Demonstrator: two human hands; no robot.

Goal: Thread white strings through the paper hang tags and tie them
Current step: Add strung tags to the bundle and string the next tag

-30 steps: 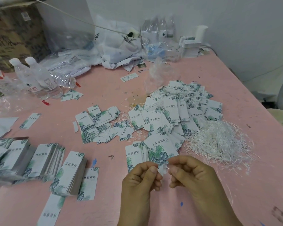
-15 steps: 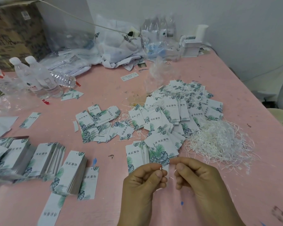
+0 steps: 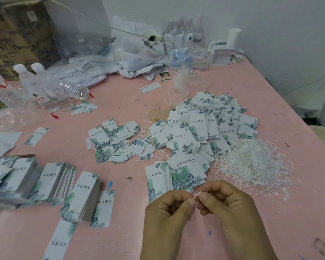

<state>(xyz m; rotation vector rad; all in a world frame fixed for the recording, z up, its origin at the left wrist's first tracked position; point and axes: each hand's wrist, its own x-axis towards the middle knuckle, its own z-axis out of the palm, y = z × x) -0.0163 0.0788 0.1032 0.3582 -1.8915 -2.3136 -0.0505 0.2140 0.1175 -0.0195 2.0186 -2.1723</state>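
My left hand point(image 3: 169, 212) and my right hand point(image 3: 227, 205) meet low in the middle of the view, fingertips pinched together on a thin white string point(image 3: 197, 194) whose stiff end sticks out between them. Just beyond the hands lies a small stack of white hang tags with green leaf print point(image 3: 176, 175). A loose heap of white strings point(image 3: 251, 162) lies to the right. A big spread of strung tags point(image 3: 210, 126) covers the table behind it. Whether a tag hangs from the held string is hidden by my fingers.
Neat stacks of unstrung tags point(image 3: 51, 182) sit at the left on the pink table point(image 3: 270, 94). Another scatter of tags point(image 3: 113, 141) lies mid-table. Water bottles point(image 3: 45, 87), plastic bags point(image 3: 137, 53) and a cardboard box point(image 3: 13, 34) line the back. The table's edge runs along the right.
Both hands have dropped slightly toward me and shifted a little right. The string's stiff end now shows between the fingertips.
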